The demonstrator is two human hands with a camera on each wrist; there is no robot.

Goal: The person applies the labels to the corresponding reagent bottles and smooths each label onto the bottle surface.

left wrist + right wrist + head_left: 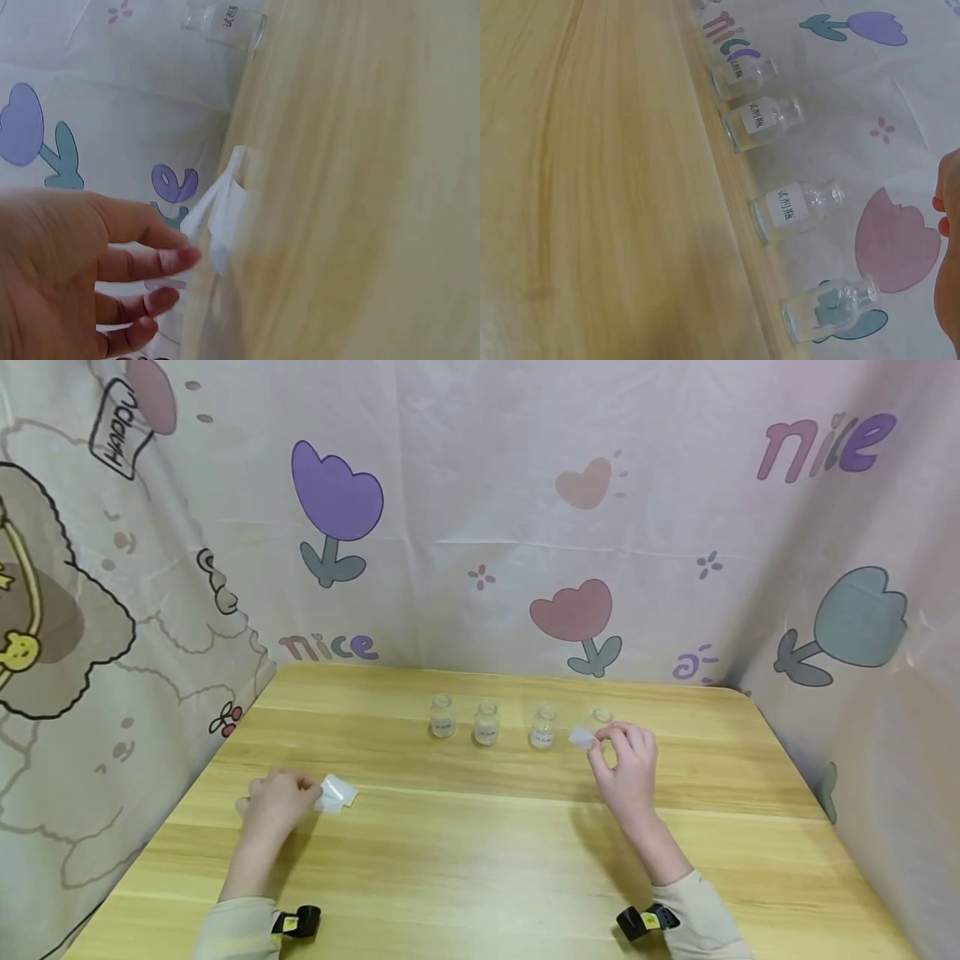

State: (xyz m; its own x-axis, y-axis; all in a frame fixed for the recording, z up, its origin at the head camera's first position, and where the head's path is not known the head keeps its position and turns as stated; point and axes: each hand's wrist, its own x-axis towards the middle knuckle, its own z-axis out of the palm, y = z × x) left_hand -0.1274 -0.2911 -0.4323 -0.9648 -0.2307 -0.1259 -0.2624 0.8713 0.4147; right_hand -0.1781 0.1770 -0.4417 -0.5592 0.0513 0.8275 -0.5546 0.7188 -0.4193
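Observation:
In the head view my left hand (276, 802) is at the left of the table, pinching the edge of some glossy white label paper (337, 792). The left wrist view shows the folded white pieces (229, 214) beside the fingertips. Toward the back right, my right hand (628, 768) pinches a small white label (581, 737) between thumb and index finger. Right behind it stands a clear glass bottle (602, 717), partly hidden by the hand. From the right wrist, that bottle (829, 309) shows bare glass, while three others, such as the neighbouring bottle (791, 212), bear white labels with dark print.
The labelled bottles stand upright in a row along the back of the wooden table (480, 860): a left bottle (442, 718), a middle bottle (487, 724) and a right bottle (543, 728). A printed curtain (465, 468) hangs behind and at both sides.

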